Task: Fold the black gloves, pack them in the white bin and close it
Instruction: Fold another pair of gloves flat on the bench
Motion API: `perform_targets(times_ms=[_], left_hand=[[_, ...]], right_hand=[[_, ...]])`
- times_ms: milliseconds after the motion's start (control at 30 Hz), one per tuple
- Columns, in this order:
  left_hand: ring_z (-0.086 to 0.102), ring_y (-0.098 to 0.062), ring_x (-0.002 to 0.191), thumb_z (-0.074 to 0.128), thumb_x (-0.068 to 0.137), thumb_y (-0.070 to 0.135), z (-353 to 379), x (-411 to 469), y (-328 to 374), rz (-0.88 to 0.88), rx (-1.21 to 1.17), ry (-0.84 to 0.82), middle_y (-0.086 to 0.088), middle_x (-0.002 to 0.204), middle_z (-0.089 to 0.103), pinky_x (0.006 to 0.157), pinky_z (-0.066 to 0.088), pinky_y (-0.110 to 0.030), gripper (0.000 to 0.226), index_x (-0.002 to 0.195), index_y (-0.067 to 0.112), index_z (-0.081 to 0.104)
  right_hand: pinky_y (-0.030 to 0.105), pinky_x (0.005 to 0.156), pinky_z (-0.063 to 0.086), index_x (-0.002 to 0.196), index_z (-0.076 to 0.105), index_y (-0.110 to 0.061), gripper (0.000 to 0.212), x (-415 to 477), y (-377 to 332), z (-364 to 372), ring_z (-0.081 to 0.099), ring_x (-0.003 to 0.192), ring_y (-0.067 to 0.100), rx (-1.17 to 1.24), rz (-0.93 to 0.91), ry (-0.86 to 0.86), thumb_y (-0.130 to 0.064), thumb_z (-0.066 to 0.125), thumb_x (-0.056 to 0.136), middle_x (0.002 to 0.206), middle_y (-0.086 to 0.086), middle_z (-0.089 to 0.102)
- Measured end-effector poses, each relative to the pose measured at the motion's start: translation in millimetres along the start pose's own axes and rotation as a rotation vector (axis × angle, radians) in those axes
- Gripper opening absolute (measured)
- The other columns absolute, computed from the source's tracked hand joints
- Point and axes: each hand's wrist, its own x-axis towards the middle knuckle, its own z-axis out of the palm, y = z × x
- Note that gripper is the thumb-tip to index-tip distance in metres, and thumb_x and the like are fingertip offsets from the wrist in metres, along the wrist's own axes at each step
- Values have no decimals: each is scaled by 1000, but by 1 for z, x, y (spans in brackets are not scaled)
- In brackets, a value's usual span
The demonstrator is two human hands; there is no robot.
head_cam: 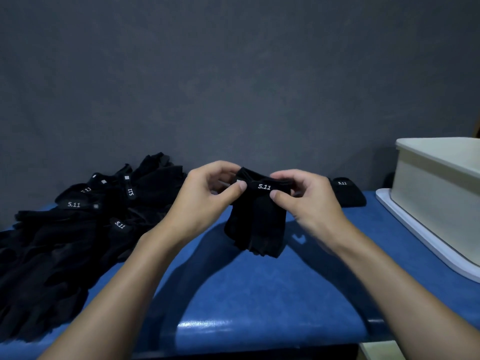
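A black glove (257,222) with a white "5.11" cuff label hangs above the blue table, fingers pointing down. My left hand (205,196) pinches the left side of its cuff and my right hand (306,201) pinches the right side. A pile of several black gloves (78,224) lies on the left of the table. One folded black glove (346,192) sits behind my right hand. The white bin (436,193) stands at the right on a flat white lid (415,240); its inside is hidden.
The blue padded table (246,287) has its front edge near the bottom of the view. A dark grey backdrop (233,74) rises right behind it. The bin and lid run out of view on the right.
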Motion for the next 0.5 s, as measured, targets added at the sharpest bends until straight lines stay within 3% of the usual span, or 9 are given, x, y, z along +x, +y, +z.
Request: perform_targets(times_ms=[167,267,333,433,500], left_hand=[[69,-29,83,72,88,9,-3,0,-5,33,42,-1,-3,86,72,80,53,-57,9,86,17,68],[70,-22,92,71,85,6,-1,-1,-6,83,39,21,1,100,73,84,56,-52,13,84,17,67],[71,-18,95,72,84,1,-2,-1,-7,95,28,7,1,108,72,87,57,-43,15,82,14,66],[68,-24,81,71,80,5,-10,-6,-14,18,147,-121,0,104,70,74,56,-38,18,80,23,66],[60,-28,64,63,78,16,-16,-10,-18,-71,288,-233,0,96,70,61,50,-35,15,81,30,67]], right_hand=[[21,59,40,81,71,-25,22,2,3,-2,45,63,11,-57,-56,-6,-4,72,83,70,1,59],[37,55,45,80,71,-25,21,3,5,-1,52,60,17,-55,-95,28,-5,72,84,68,10,65],[44,68,53,81,71,-24,22,3,6,-1,64,67,21,-26,-89,29,-2,72,84,79,10,72],[29,79,52,83,70,-25,23,1,9,-9,68,86,22,-177,-92,-91,-4,77,79,94,4,73],[22,77,50,90,71,-23,21,-3,12,-18,66,86,18,-345,4,-327,-15,83,75,95,1,71]])
